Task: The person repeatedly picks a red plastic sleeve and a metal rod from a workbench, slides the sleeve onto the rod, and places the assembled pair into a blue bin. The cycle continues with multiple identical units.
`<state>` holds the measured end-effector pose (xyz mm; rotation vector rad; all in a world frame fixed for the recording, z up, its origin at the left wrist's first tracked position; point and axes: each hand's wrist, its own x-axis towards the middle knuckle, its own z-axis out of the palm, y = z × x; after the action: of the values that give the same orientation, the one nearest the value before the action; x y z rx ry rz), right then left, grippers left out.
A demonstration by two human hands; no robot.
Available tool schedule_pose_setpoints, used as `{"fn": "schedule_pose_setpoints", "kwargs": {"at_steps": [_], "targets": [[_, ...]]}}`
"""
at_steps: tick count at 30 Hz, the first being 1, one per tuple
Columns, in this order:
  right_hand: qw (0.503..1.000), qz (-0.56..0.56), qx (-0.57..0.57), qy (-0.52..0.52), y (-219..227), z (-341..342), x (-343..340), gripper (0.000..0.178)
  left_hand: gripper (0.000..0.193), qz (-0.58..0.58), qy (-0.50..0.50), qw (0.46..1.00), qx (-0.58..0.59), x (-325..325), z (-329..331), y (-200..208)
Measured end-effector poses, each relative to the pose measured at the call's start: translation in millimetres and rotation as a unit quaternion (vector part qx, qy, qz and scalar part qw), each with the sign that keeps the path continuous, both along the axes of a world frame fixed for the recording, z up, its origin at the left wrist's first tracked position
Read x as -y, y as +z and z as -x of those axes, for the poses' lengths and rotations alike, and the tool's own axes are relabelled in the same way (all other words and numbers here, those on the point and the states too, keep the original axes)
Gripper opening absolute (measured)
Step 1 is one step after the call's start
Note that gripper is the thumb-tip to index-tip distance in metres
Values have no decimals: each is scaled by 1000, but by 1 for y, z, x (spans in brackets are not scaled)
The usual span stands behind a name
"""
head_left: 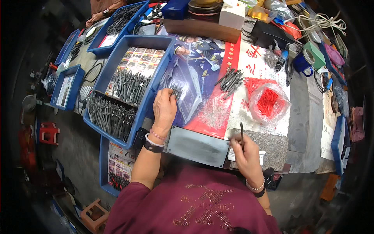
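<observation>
In the right hand (247, 156), between thumb and forefinger and jutting up past the fingertips: a slim dark rod (242, 132), just off the right end of the grey plate (197, 147) at the table's near edge. Straight, narrow, nearly black, pointing away from the body; hidden by the hand at the lower end. On the right, bent fingers clamped on the rod. Beyond the plate's left corner, the left hand (164, 111), with curled fingers and tips at a small bunch of dark pieces (176, 92); impossible to tell whether gripping or only touching. Left of the plate, a blue tray (159, 74) with packed dark pieces. Right of the plate, a speckled slab (269, 146). Farther beyond the plate, toward the right, a loose dark heap (231, 82) and a clear bag (286, 107) of red pieces (267, 102).
</observation>
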<state>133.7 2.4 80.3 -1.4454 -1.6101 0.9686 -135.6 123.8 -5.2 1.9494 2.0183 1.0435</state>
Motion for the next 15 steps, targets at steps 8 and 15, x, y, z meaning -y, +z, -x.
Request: {"fn": "schedule_pose_setpoints", "kwargs": {"at_steps": [8, 15], "targets": [[992, -19, 116, -51, -11, -39, -67, 20, 28, -69, 6, 995, -68, -8, -34, 11], [988, 43, 140, -48, 8, -63, -87, 18, 21, -1, -112, 992, 54, -64, -112, 8]]}}
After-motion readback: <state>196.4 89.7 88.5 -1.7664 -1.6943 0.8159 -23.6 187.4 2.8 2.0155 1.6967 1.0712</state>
